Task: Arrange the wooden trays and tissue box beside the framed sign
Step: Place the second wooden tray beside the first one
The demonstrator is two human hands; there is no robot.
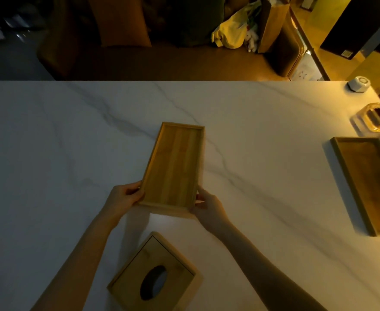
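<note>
A long wooden tray (175, 164) lies lengthwise in the middle of the white marble table (61, 142). My left hand (124, 197) grips its near left corner, and my right hand (207, 205) grips its near right corner. A second, darker wooden tray (368, 182) rests at the right edge of the view, partly cut off. The wooden tissue box (155, 274) with an oval slot sits close to me, turned at an angle between my forearms. No framed sign is visible.
A glass ashtray-like dish (377, 118) and a small white faceted object (358, 83) stand at the table's far right corner. Beyond the far edge are a dark sofa with cushions (121, 21), a yellow bag (231, 30) and a paper bag (272, 23).
</note>
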